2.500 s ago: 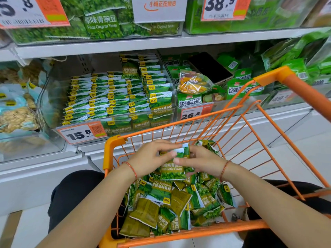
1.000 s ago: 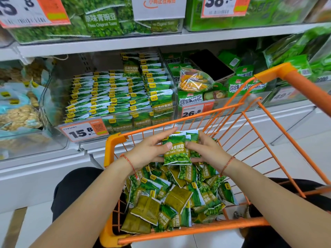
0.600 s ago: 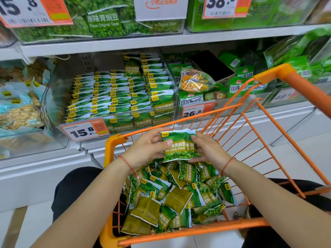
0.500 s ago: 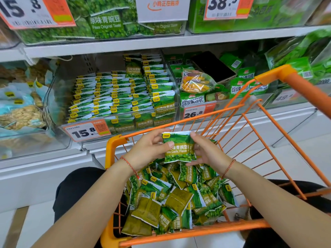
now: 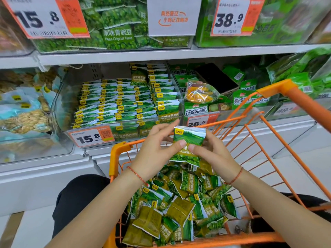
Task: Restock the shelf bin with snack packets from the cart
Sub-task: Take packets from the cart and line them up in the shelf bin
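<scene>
White shop shelving fills the far side, with a clear plastic shelf bin [image 5: 61, 111] holding neat rows of green pea packets. Near it stands an orange wire cart [image 5: 276, 90] with loose green snack packets [image 5: 172, 208] heaped inside. Above that heap, the left hand [image 5: 154, 151] and right hand [image 5: 213, 154] together pinch a small stack of green garlic-pea packets [image 5: 188, 144], thumbs on its front face, fingers behind, stack upright between them.

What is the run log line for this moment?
left hand: holds packets | right hand: holds packets | above cart | bin: pending
</scene>
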A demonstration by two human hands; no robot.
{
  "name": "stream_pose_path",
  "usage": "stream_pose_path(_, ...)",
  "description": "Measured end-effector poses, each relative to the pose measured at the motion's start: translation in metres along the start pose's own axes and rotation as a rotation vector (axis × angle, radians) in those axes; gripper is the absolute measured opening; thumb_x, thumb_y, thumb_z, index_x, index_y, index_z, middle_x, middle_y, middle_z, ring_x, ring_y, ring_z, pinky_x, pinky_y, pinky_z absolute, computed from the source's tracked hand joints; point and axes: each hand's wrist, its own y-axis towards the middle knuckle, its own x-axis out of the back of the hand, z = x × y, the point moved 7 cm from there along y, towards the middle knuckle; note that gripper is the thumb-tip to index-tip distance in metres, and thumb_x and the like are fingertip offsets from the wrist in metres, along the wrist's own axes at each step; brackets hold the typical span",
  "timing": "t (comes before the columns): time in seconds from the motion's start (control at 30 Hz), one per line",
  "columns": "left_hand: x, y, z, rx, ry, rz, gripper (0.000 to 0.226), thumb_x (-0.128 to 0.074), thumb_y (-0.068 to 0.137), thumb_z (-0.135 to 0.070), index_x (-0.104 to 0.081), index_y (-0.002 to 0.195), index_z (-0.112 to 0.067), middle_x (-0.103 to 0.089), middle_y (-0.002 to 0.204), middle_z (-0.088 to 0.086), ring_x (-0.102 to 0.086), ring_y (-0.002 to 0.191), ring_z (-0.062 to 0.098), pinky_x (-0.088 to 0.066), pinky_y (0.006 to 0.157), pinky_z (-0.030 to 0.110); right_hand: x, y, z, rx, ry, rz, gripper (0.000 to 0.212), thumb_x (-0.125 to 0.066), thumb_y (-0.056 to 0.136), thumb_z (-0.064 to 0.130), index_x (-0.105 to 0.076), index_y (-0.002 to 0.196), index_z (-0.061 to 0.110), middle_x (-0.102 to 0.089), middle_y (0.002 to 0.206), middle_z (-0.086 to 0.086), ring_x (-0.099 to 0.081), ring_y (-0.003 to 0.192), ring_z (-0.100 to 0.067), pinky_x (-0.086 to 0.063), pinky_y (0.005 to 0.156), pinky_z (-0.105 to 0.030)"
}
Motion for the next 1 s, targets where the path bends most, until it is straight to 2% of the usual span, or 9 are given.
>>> stream_pose_path(0.1,0.013,0.004,-0.011,0.008,-0.024,0.012,0.062,-0.063,0.081,-0.051,-0.033,0.136,-0.046,-0.040,0.132,-0.019,-0.044,0.116,-0.010,-0.036,0.099,0.010,-0.005,0.010,0.015,0.047,0.032,0.006,0.061,-0.070,0.070,0.045,-0.053,0.123,0.021,-0.063,0.121,0.006,-0.058,0.112,-0.008,-0.049,0.093,-0.029)
stream_pose_path(0.17,0.020,0.007,-0.013,0.095,-0.162,0.073,0.070,-0.058,0.078,-0.045,-0.033,0.142,-0.034,-0.037,0.133,-0.023,-0.041,0.117,-0.012,-0.036,0.096,0.010,-0.012,0.019,0.031,0.092,0.035,0.020,0.048,-0.069,0.077,0.035,-0.054,0.119,0.020,-0.066,0.112,0.011,-0.061,0.103,-0.001,-0.049,0.082,-0.018)
stream_pose_path(0.3,0.045,0.020,-0.007,0.150,-0.227,0.128,0.042,-0.065,0.071,-0.029,-0.059,0.110,-0.015,-0.069,0.109,-0.007,-0.064,0.103,0.006,-0.049,0.087,0.020,-0.035,0.046,0.060,0.106,0.025,0.121,0.025,-0.063,0.088,0.011,-0.057,0.113,0.012,-0.068,0.101,0.004,-0.065,0.088,-0.004,-0.049,0.072,-0.015)
stream_pose_path(0.43,0.079,0.036,0.017,0.249,-0.278,0.019,0.051,-0.076,0.067,-0.032,-0.059,0.111,-0.015,-0.070,0.112,0.002,-0.064,0.106,0.013,-0.051,0.088,0.021,-0.048,0.079,0.069,0.106,-0.374,0.170,0.045,-0.054,0.079,0.063,-0.060,0.094,0.021,-0.055,0.085,0.008,-0.052,0.073,-0.004,-0.039,0.068,-0.022)
stream_pose_path(0.53,0.103,0.053,0.031,0.291,-0.296,-0.066,0.056,-0.069,0.071,-0.026,-0.054,0.123,-0.011,-0.068,0.117,0.004,-0.061,0.111,0.013,-0.045,0.087,0.019,-0.037,0.103,0.079,0.273,-0.720,0.004,0.070,-0.032,0.083,0.077,-0.058,0.123,0.027,-0.056,0.111,0.007,-0.050,0.105,-0.008,-0.037,0.085,-0.025)
stream_pose_path(0.6,0.122,0.071,0.044,0.305,-0.241,-0.163,0.085,-0.068,0.077,-0.029,-0.025,0.146,-0.002,-0.049,0.140,0.012,-0.045,0.129,0.017,-0.035,0.096,0.023,-0.026,0.122,0.084,0.421,-0.913,-0.178,0.069,-0.026,0.087,0.063,-0.056,0.128,0.017,-0.058,0.121,-0.007,-0.049,0.118,-0.024,-0.035,0.097,-0.035)
stream_pose_path(0.67,0.135,0.094,0.057,0.326,-0.175,-0.219,0.093,-0.069,0.081,-0.030,-0.013,0.149,-0.001,-0.035,0.149,0.014,-0.036,0.135,0.020,-0.030,0.101,0.026,-0.020,0.142,0.078,0.482,-1.108,-0.274,0.063,-0.026,0.091,0.051,-0.057,0.126,0.008,-0.059,0.122,-0.015,-0.047,0.124,-0.035,-0.025,0.109,-0.044)
stream_pose_path(0.8,0.146,0.140,0.077,0.358,-0.111,-0.294,0.095,-0.075,0.076,-0.031,-0.020,0.147,-0.001,-0.047,0.140,0.011,-0.043,0.131,0.021,-0.030,0.105,0.026,-0.027,0.164,0.060,0.508,-1.297,-0.337,0.061,-0.024,0.096,0.045,-0.054,0.129,0.004,-0.060,0.126,-0.018,-0.042,0.132,-0.036,-0.005,0.113,-0.046)
stream_pose_path(1.0,0.150,0.194,0.086,0.399,0.075,-0.353,0.080,-0.074,0.079,-0.036,-0.038,0.138,0.005,-0.044,0.144,0.014,-0.044,0.129,0.025,-0.033,0.094,0.023,-0.027,0.165,0.054,0.597,-1.245,-0.425,0.055,-0.024,0.098,0.041,-0.053,0.131,0.008,-0.062,0.124,-0.013,-0.043,0.131,-0.034,-0.005,0.114,-0.045)
